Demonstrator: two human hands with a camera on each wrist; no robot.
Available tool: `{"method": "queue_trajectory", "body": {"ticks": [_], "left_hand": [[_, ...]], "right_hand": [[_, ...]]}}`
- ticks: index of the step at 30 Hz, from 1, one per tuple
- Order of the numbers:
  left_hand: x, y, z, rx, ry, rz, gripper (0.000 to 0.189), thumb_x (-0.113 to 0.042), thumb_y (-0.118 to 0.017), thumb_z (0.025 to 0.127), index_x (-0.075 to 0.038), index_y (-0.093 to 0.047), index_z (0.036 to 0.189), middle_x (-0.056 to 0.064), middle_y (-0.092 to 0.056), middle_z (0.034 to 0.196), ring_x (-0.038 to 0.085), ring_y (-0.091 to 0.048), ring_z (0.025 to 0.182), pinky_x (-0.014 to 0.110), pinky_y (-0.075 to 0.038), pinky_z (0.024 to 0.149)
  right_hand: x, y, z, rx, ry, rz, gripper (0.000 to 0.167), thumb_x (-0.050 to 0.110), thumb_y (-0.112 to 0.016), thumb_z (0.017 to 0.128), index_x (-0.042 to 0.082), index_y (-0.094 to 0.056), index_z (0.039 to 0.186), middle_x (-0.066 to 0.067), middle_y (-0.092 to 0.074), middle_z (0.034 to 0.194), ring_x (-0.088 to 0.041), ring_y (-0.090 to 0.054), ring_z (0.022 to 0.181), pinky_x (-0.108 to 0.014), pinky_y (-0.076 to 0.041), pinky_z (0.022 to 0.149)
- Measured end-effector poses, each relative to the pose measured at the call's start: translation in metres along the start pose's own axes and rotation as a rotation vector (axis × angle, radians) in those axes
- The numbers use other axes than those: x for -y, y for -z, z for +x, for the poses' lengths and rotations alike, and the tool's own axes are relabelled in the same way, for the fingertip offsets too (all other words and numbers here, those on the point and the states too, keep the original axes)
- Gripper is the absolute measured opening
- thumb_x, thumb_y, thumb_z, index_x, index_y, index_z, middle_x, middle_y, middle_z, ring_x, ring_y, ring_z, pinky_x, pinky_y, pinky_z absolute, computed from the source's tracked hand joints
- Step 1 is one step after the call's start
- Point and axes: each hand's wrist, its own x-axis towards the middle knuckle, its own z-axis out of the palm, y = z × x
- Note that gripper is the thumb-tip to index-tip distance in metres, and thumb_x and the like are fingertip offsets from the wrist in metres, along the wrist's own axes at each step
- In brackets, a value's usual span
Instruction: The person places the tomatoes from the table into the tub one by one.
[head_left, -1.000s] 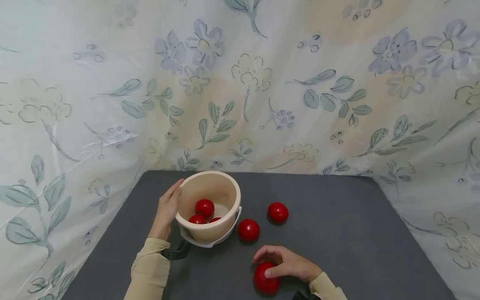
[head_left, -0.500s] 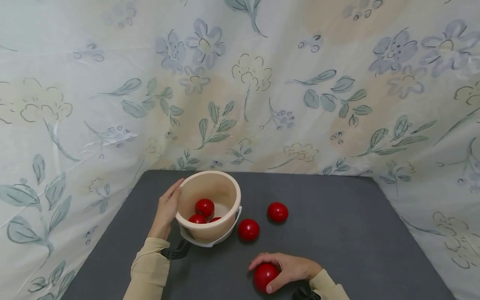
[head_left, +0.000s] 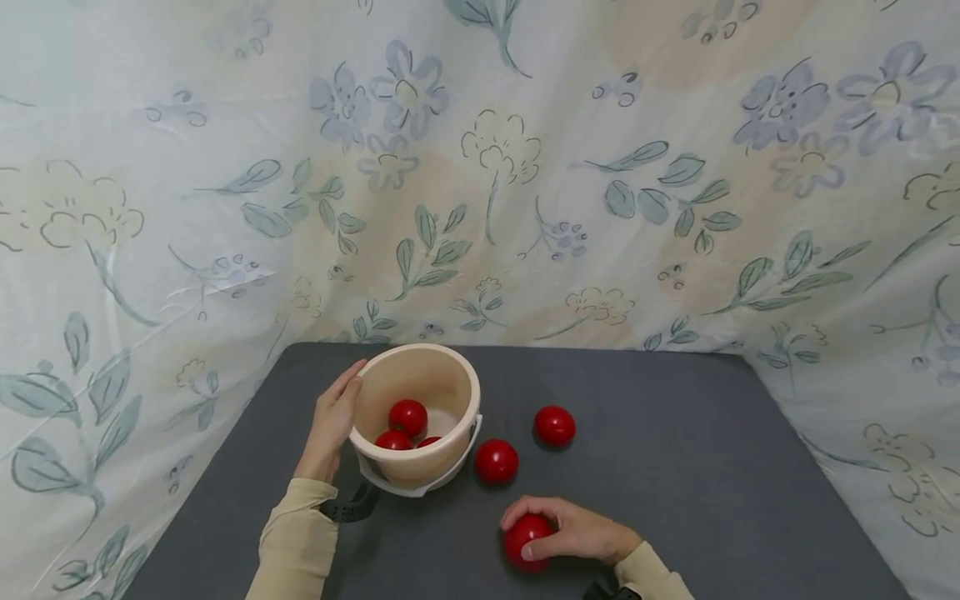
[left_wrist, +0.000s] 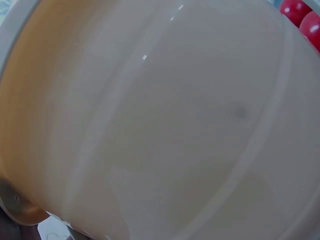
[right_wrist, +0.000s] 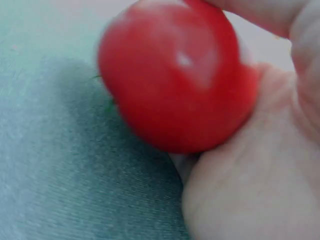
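Tomato: round, glossy red, green bit at one side. At table's near side, right hand's fingers wrapped round it. Left hand touches bucket; can't tell finger curl.

This is a little nook with cloth for walls. The big cloth, with blue flowers and green leaves on it, goes behind the dark grey table and along both sides. I can't tell if it's a home or somewhere else.
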Motion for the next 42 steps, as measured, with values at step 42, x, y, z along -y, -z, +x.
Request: {"method": "queue_trajectory", "body": {"ticks": [42], "left_hand": [[0.001, 0.000, 0.002, 0.000, 0.008, -0.015, 0.047, -0.035, -0.036, 0.110, -0.031, -0.039, 0.156, 0.004, -0.031, 0.167, 0.034, -0.028, 0.155, 0.059, -0.027, 0.123]], "right_hand": [[0.126, 0.081, 0.039, -0.571, 0.103, -0.114, 0.050, 0.034, -0.072, 0.093, 0.021, -0.054, 0.139, -0.007, -0.055, 0.142, -0.029, -0.055, 0.125, -0.038, -0.057, 0.096]]}}
